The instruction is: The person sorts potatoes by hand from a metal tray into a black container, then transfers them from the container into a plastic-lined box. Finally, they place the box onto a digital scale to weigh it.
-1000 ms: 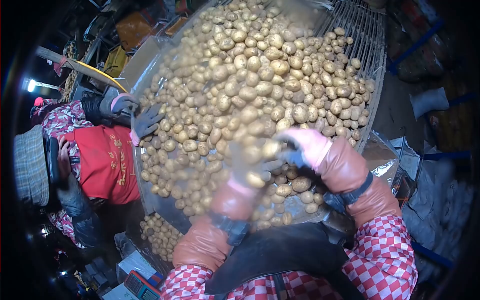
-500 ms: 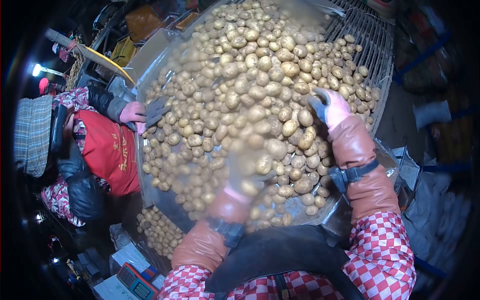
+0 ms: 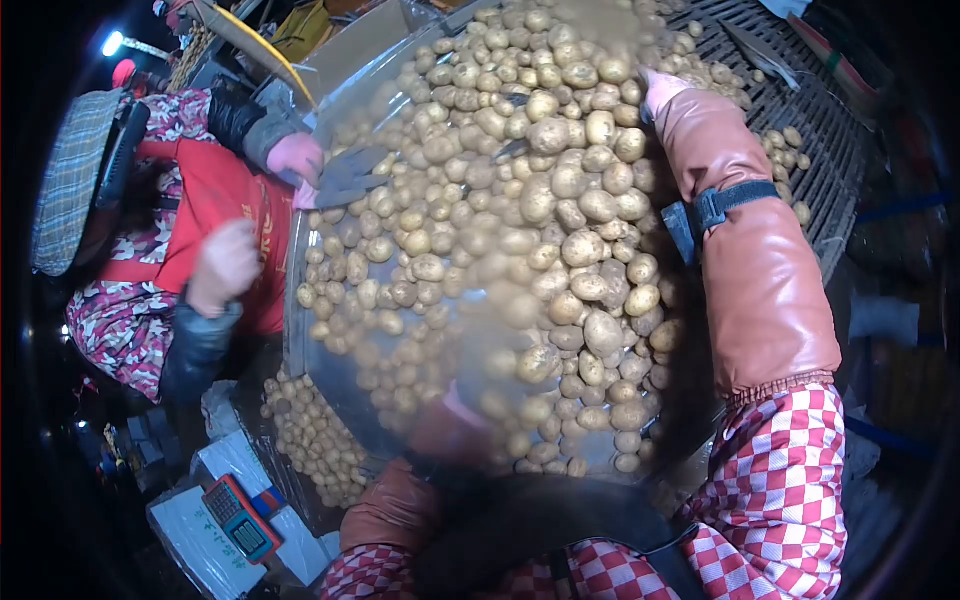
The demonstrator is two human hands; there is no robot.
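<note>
A broad heap of potatoes (image 3: 600, 205) covers the metal sorting table (image 3: 345, 385) in front of me. My right hand (image 3: 662, 92), in a pink and grey glove, reaches to the far right of the heap. Its fingers are mostly hidden beyond the pink cuff. Low in the middle, my left hand (image 3: 478, 355) is among the potatoes at the near side, smeared by a blurry patch. Whether it holds a potato cannot be made out. Brown sleeve covers wrap both my forearms, with a dark strap (image 3: 720, 205) around the right one.
At the left, a co-worker in a red apron (image 3: 225, 195) rests a gloved hand (image 3: 345, 175) on the table edge and raises a bare hand (image 3: 225, 265). A slatted rack (image 3: 825, 130) adjoins the far right. Lower left are more potatoes (image 3: 310, 435) and a red-framed scale (image 3: 242, 520).
My right hand has moved farther away across the heap, its arm stretched out. My left hand stays low in the middle. The co-worker's bare hand has come into view, and the whole view has shifted.
</note>
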